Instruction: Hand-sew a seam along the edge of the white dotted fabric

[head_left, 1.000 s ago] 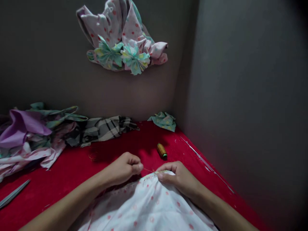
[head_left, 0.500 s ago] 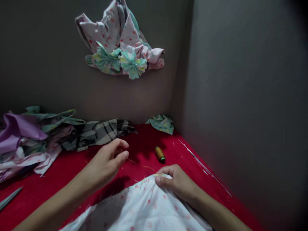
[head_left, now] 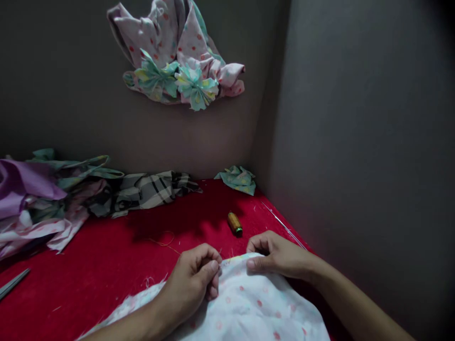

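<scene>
A white fabric piece point(head_left: 245, 303) with red and pale dots lies in front of me, its upper edge fraying. My right hand point(head_left: 280, 255) grips that edge, thumb on the near side and fingers behind. Close by on the left, my left hand point(head_left: 195, 274) is closed in a pinch at the same edge. Whether a needle sits in its fingertips is hidden. An orange-brown thread point(head_left: 165, 245) loops over the red cloth behind my left hand. Beyond both hands lies a spool of golden-brown thread point(head_left: 234, 224) with a green end.
Red cloth point(head_left: 117, 255) covers the work surface. Scissors point(head_left: 13, 284) lie at the left edge, beneath a heap of fabric scraps point(head_left: 31, 189). A thin metal rod point(head_left: 284, 225) runs along the right wall. A dotted garment point(head_left: 192, 52) with fabric flowers hangs on the back wall.
My left hand has come down and right from the air to the fabric edge. My right hand has shifted slightly right along it, and the thread now lies looped on the left.
</scene>
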`<state>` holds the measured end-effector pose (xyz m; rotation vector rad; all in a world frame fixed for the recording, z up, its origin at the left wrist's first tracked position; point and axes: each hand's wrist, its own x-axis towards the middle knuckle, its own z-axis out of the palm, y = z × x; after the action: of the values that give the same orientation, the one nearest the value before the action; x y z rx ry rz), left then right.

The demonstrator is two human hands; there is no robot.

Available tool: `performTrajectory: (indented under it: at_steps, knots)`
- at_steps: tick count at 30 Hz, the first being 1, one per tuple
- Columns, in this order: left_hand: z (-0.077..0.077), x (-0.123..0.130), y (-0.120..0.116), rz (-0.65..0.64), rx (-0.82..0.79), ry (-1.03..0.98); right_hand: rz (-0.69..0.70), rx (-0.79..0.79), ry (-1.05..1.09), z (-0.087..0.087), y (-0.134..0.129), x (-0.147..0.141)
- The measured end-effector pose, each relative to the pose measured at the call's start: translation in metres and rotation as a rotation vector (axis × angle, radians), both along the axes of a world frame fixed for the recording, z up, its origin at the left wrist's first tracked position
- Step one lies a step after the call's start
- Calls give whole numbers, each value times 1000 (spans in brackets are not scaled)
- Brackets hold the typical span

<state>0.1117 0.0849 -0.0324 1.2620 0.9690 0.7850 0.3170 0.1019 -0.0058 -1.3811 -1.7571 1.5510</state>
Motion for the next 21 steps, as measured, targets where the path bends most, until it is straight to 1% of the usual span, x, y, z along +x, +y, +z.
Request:
performTrajectory:
  at_steps: [2,6,10,13,15,19,21]
  knots:
    - [1,0,-1,-5,2,6,-33,42,-60,-1,0,3]
    - [2,1,-3,-19,39,30,-85,178,-201,-3,-2,3]
    - [2,0,-4,-25,49,37,-72,249,-254,-2,-4,0]
    - [1,0,-3,-20,53,39,-76,292,-275,-4,-6,-5]
    - [1,0,-4,-7,66,45,-109,286,-240,-7,-6,-9]
    - [-1,-1,-4,31,93,62,-204,218,-97,-10,-5,-16]
    - [-1,-2,-3,52,105,90,-211,172,-46,-10,-5,-17]
